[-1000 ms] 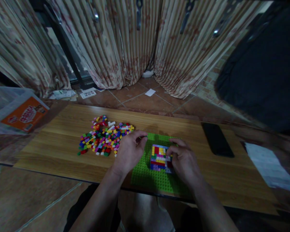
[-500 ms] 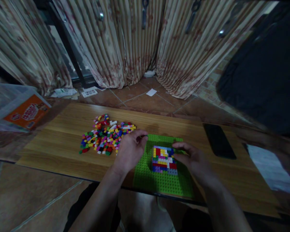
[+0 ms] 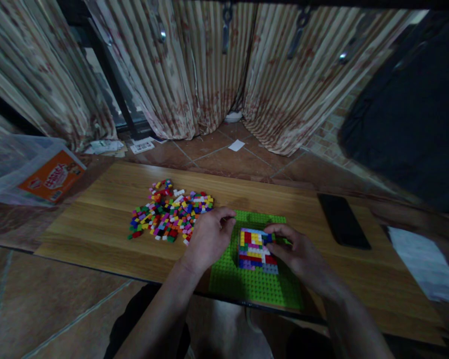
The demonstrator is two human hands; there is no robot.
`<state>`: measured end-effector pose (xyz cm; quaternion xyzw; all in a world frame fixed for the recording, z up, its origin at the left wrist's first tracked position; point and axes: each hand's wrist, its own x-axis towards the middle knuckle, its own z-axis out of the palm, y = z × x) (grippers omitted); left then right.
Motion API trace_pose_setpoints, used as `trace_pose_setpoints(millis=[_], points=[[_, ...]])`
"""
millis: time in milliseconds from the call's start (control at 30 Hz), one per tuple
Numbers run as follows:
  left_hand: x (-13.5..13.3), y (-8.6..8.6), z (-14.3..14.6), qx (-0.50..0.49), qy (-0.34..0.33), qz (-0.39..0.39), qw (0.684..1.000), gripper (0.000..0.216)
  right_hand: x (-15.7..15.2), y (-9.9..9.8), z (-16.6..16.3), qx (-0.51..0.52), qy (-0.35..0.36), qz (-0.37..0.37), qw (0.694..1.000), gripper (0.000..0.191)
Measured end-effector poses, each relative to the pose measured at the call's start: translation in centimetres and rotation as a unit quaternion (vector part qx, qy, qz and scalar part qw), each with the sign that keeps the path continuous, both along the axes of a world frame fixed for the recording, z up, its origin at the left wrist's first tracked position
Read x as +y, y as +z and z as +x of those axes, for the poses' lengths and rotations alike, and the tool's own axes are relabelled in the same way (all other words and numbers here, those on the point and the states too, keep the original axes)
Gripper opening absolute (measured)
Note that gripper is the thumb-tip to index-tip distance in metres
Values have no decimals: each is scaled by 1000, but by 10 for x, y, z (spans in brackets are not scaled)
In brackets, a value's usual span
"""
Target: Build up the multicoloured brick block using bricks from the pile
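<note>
A green studded baseplate (image 3: pixel 254 284) lies at the near edge of a wooden board (image 3: pixel 97 224). On it stands a multicoloured block of small bricks (image 3: pixel 255 249). My left hand (image 3: pixel 209 237) rests on the plate's left edge, fingers curled and pinched together near the top left corner; what they hold is hidden. My right hand (image 3: pixel 297 252) touches the right side of the brick block with thumb and fingers pinched against it. A heap of loose coloured bricks (image 3: pixel 170 212) lies to the left of my left hand.
A black phone (image 3: pixel 342 221) lies on the board's right end. A white paper (image 3: pixel 426 264) sits further right. A clear bag with an orange box (image 3: pixel 50 177) is at the far left. Striped curtains (image 3: pixel 209 70) hang behind, above a tiled floor.
My right hand slid off the top of the brick block to its right side, then closed in on its upper right edge. The left hand kept its place on the plate.
</note>
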<state>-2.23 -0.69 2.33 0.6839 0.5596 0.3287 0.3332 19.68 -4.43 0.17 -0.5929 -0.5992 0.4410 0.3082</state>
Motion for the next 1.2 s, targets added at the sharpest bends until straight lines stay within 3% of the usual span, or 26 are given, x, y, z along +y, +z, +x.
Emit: trace_pose_setpoints(millis=[167,367,433,800,1200], points=[[-3,1,0,97,2,3,995,23,-2,1,1,-24,2,16,1000,31],[-1,7,-12,205,32,-11,978,26,-10,-2,-11,-57,64,32,996,72],[0,4,-17,230,42,-15,972,27,-9,-6,-15,-94,80,47,991,76],[8,-1,-42,320,98,-42,941,26,5,-9,-21,-125,70,96,985,67],[21,0,-76,262,150,-44,952,28,17,-11,-16,-122,57,98,986,63]])
